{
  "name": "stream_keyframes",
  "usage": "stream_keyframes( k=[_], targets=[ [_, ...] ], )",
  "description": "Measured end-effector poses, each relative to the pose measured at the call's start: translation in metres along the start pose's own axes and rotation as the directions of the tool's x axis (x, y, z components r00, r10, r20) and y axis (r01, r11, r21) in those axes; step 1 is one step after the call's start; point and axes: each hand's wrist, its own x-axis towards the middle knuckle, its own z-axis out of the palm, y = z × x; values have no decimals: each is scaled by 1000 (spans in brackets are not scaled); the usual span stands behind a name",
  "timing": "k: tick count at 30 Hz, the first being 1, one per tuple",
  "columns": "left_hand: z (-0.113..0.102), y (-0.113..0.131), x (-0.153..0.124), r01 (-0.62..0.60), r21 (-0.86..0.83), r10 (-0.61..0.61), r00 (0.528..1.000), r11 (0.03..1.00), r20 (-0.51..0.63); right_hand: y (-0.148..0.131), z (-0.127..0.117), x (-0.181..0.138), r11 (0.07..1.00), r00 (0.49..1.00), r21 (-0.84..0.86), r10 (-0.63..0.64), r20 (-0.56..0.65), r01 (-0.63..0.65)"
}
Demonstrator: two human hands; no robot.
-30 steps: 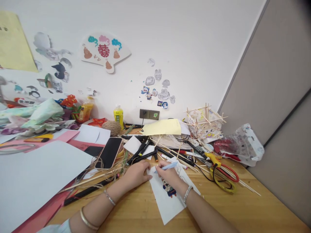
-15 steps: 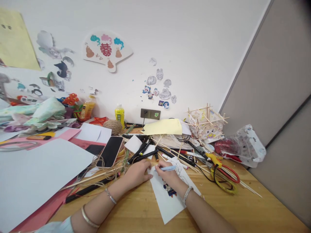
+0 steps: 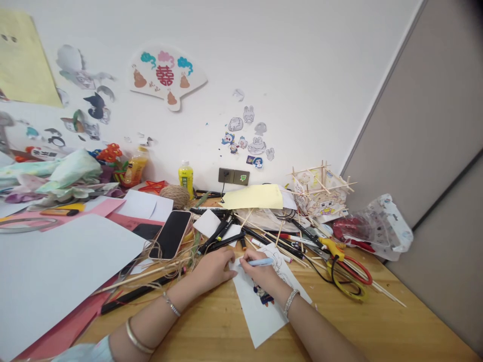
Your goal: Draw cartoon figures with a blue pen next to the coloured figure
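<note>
A sheet of white drawing paper (image 3: 260,322) lies at a slant on the wooden table in front of me. It carries line-drawn figures, one of them partly coloured dark blue. My right hand (image 3: 262,274) rests on the sheet, fingers closed round a light blue pen (image 3: 261,262) whose tip points to the upper left part of the paper. The hand covers some of the drawing. Beside the sheet's left edge lies my left hand (image 3: 214,270), holding nothing, its thumb apart from the curved fingers and close to the paper.
Black markers (image 3: 222,236) and thin wooden sticks crowd the area beyond the paper. To the right are yellow-and-red-handled scissors (image 3: 350,281) and a stick-framed paper lantern (image 3: 320,193). Leftward lie a phone (image 3: 171,235), tangled twine and a large white sheet (image 3: 68,271). A bottle (image 3: 185,180) stands by the wall.
Very little differs. The pen in my right hand has shifted slightly to the left; my left hand and the paper stay in place.
</note>
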Motion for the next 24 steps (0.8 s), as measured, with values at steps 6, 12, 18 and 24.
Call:
stream_keyframes(
  k=[6,12,18,24],
  targets=[
    [1,-1,0,-12,-5,12,1000,1000,-11,3,1,0,998,998,44,35,58,-37],
    [1,-1,0,-10,7,10,1000,1000,-9,6,1,1,1000,999,30,-3,33,2],
    [0,-1,0,-8,3,8,1000,1000,-1,8,1,0,993,994,94,69,83,-76],
    [-2,1,-1,9,-7,-8,1000,1000,13,12,2,1,995,995,77,59,76,-65]
  ],
)
